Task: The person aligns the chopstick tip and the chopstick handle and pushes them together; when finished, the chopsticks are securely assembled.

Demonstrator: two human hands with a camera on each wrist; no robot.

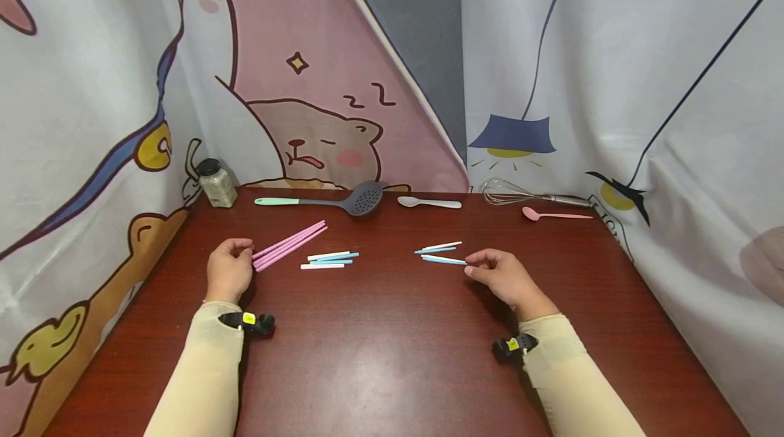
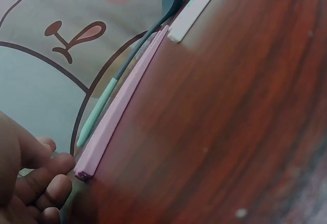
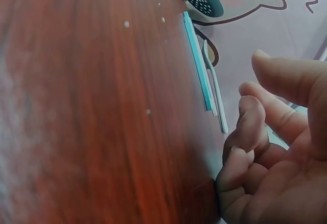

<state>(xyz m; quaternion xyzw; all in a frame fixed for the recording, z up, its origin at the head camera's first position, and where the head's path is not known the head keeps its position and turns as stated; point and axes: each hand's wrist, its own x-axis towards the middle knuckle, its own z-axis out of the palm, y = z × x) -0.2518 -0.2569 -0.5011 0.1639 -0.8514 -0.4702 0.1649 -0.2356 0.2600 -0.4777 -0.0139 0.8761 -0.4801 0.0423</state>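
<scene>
A patterned cloth (image 1: 343, 15) is hanging across the upper part of the head view, and a dark red-brown counter (image 1: 367, 342) is filling the middle and bottom. At centre left, the left hand (image 1: 229, 267) is hovering by the near ends of the pink sticks, its fingers curling loosely and narrowly; whether they are touching them cannot be told. Right of centre, the right hand (image 1: 505, 277) is hovering just beside the right group of sticks, thumb and fingers bending slightly with a small gap between. A slotted skimmer (image 1: 352, 204) is lying above centre, and a whisk (image 1: 548, 198) at upper right. A lidded jar (image 1: 217, 185) is standing at upper left. The pink sticks (image 1: 289, 248) are slanting left of centre. A pink spoon (image 1: 535, 214) is lying below the whisk, and a pale spoon (image 1: 431, 203) near upper centre. Smallest, white and blue sticks are lying in a left group (image 1: 333, 261) and a right group (image 1: 444, 260) around the middle.
</scene>
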